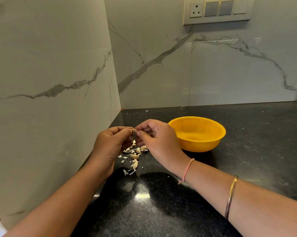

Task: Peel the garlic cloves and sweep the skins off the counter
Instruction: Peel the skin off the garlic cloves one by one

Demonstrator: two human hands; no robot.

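Note:
Both hands are raised a little above the black counter, meeting around one small garlic clove. My left hand pinches the clove from the left. My right hand pinches it from the right, thumb against its skin. Directly below the hands lies a scatter of pale garlic cloves and loose papery skins on the counter.
A yellow plastic bowl stands just right of my right hand; its visible inside holds nothing. Marble walls close the corner at the left and behind. A switch panel hangs on the back wall. Bare counter stretches to the right.

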